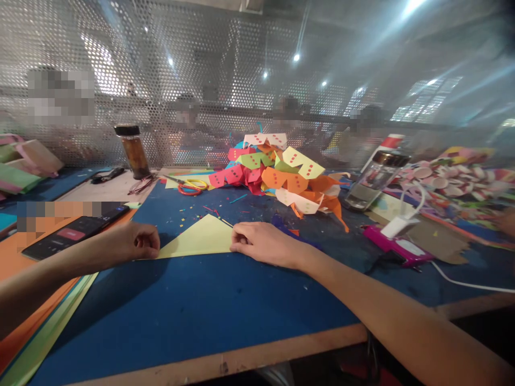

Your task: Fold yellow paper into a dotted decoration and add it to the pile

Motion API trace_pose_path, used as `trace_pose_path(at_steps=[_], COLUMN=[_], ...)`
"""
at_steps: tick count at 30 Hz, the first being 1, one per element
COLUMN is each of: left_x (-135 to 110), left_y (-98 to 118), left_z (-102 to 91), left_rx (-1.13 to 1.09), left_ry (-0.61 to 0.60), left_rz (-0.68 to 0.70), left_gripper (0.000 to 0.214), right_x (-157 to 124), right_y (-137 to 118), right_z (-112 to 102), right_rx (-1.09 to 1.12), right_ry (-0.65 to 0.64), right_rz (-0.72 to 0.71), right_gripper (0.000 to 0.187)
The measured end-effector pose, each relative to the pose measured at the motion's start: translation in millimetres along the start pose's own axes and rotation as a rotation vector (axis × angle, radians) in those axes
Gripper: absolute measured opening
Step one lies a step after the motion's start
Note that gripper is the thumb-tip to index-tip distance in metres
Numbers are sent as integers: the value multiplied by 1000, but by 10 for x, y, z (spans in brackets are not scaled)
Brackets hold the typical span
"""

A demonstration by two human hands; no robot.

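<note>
A sheet of pale yellow paper (195, 240), folded into a triangle, lies flat on the blue table top with its point away from me. My left hand (140, 241) is closed at its left corner, fingers curled and pinching the paper's edge. At the right corner my right hand (257, 244) is also closed, fingertips pressed together on the paper. Both corners are partly hidden by the fingers. Just beyond the sheet, small coloured paper scraps are scattered. Behind them lie scissors (193, 186) with red and yellow handles.
A heap of folded coloured paper shapes (281, 174) stands at the back. A dark-lidded bottle (134, 155) is back left, a clear bottle (368, 185) right. A phone (76, 230) rests on orange paper (24, 271) at left. A magenta device (398, 249) with a white cable lies right.
</note>
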State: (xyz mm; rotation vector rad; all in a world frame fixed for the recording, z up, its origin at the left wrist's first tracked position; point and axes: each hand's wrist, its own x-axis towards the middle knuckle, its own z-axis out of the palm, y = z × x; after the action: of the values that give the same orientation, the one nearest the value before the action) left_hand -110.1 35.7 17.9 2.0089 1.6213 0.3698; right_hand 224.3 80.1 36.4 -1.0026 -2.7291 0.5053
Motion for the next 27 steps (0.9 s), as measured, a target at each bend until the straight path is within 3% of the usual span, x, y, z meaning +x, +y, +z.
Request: trace_pose_path(at_steps=[27], left_x=[-48], left_y=[104], left_z=[-101], left_rx=[16], left_ry=[-81], left_rz=[-16], left_gripper=[17], right_x=[5], right_y=[-26], right_z=[-14], right_rx=[3], right_ry=[-16], right_rz=[-1], right_gripper=[11])
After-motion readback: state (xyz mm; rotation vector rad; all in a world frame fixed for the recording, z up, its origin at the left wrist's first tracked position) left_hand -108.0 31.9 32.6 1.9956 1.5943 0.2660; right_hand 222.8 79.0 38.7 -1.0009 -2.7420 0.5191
